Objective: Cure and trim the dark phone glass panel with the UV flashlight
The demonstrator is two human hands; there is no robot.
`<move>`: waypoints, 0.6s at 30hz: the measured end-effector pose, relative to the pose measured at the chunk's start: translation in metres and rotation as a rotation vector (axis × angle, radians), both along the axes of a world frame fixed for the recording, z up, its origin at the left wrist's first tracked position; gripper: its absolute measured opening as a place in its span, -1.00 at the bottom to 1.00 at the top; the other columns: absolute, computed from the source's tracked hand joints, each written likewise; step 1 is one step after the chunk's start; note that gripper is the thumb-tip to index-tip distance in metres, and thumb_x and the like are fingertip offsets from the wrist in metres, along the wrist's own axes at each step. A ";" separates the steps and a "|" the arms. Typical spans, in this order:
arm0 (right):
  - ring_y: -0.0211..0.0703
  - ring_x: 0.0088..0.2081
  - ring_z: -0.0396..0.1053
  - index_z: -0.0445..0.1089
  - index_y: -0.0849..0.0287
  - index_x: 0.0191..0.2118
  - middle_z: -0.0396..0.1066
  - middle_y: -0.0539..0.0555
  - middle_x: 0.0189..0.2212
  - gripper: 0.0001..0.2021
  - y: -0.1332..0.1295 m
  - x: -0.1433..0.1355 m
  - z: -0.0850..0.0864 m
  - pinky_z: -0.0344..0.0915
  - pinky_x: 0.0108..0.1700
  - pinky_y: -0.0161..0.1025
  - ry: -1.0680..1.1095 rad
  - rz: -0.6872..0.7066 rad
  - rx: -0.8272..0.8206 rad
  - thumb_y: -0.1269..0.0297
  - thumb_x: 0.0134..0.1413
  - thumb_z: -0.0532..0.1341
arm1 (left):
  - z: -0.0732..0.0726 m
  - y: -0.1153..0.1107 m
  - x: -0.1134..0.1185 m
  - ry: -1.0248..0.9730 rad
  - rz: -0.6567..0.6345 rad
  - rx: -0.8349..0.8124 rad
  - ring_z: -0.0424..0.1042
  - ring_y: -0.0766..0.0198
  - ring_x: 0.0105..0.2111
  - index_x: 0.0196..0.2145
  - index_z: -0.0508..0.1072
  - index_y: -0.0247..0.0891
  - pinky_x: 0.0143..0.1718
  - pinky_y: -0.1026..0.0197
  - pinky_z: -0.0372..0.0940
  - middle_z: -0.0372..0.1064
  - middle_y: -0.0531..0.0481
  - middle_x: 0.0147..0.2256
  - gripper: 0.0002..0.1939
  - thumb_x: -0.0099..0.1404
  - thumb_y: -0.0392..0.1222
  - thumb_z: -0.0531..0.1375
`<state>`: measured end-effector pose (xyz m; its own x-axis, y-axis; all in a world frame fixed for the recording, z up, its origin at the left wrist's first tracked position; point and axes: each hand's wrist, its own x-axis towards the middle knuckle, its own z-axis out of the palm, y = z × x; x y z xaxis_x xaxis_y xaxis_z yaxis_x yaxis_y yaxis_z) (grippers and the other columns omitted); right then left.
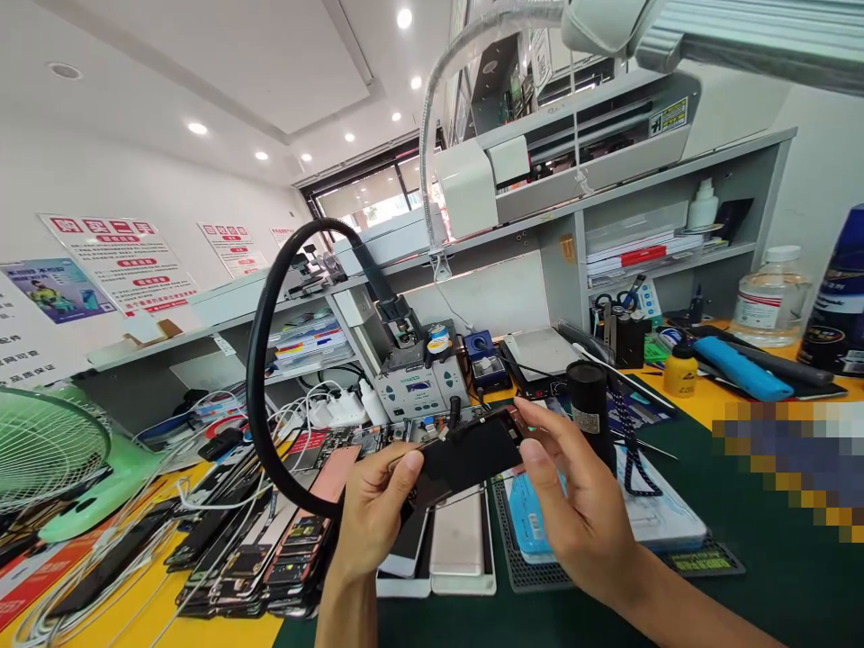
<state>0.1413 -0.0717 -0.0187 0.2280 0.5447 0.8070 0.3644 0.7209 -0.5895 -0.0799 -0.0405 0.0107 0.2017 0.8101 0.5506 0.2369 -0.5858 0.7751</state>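
Both my hands hold a dark phone screen assembly (472, 461) up above the bench, tilted with its right end higher. My left hand (379, 504) grips its left end, thumb pressed on the black face. At the other end my right hand (573, 504) pinches it between the thumb and fingers, near small metallic parts along the edge. Below it lie a white-framed phone (463, 549) and another pale phone panel (403, 547). A blue packet (526, 517) rests on a dark perforated mat (540, 576) under my right hand. What is behind the screen is hidden.
A thick black hose (260, 360) arches at left from a grey rework station (422, 391). Stacked phone parts (270, 549) and white cables (317, 409) crowd the left. A black cylinder (586, 405) stands behind my right hand; a yellow bottle (679, 371) is further right.
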 end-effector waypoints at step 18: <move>-0.27 -0.59 0.36 0.34 0.08 -0.08 0.39 0.04 -0.41 -0.69 -0.005 -0.002 0.007 0.40 -0.60 -0.36 0.253 0.320 -0.199 0.11 0.51 -0.10 | -0.011 -0.014 0.023 -0.301 -0.110 -0.272 0.42 0.23 -0.63 -0.19 0.62 -0.30 -0.52 0.21 0.34 0.33 0.07 -0.64 -0.66 0.34 0.05 0.26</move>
